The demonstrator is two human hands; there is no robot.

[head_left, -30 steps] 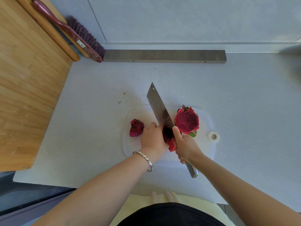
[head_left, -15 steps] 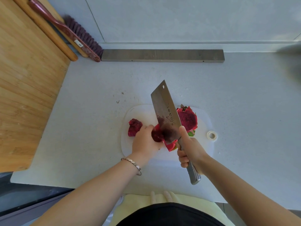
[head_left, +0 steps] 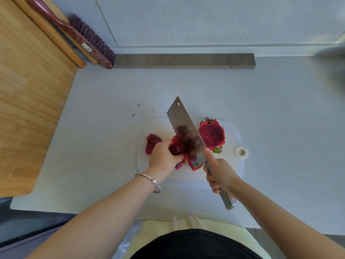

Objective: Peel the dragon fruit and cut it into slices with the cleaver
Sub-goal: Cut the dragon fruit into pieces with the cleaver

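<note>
Head: halved, magenta-fleshed dragon fruit

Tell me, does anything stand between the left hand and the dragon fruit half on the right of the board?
Yes. The cleaver, gripped by the right hand, stands between the left hand and the half. The left hand also holds another piece.

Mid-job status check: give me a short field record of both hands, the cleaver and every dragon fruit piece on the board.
left hand: grips dragon fruit piece, pink peel partly attached
right hand: grips cleaver by the handle
cleaver blade: tilted, juice-stained, close beside the held piece; contact unclear
dragon fruit half: unpeeled, cut face up, right of the blade
peeled chunk: lies left of the left hand
cutting board: white, under the fruit
</note>
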